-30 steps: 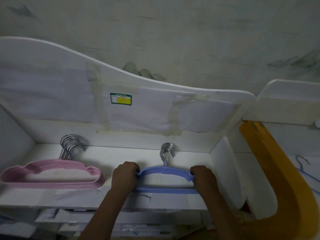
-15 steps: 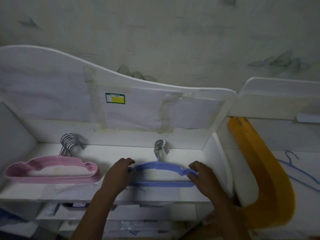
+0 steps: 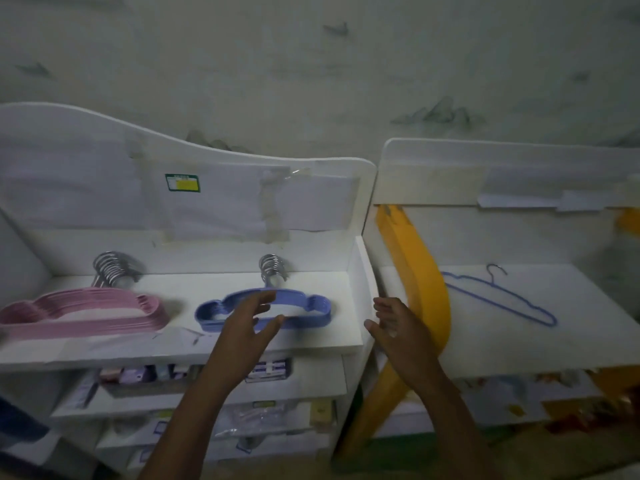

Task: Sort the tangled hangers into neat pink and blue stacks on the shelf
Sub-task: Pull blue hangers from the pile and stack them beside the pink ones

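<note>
A stack of pink hangers (image 3: 83, 311) lies flat on the left of the white shelf (image 3: 180, 351), its metal hooks pointing to the back. To its right lies a stack of blue hangers (image 3: 311, 308) with hooks at the back wall. My left hand (image 3: 251, 323) hovers open just in front of the blue stack, fingers spread, holding nothing. Off the shelf's right end, my right hand (image 3: 398, 327) is open and empty too. A single thin blue wire hanger (image 3: 502, 296) lies on the neighbouring white surface (image 3: 519, 344) to the right.
A curved yellow board (image 3: 419, 271) stands between the shelf and the right-hand surface. A taped backboard with a green and yellow label (image 3: 182, 182) rises behind the shelf. Lower shelves (image 3: 207, 386) hold small boxes and packets.
Both hands have let go of the blue stack and pulled back, the right one moving off to the right. The view has swung right, showing more of the neighbouring surface.
</note>
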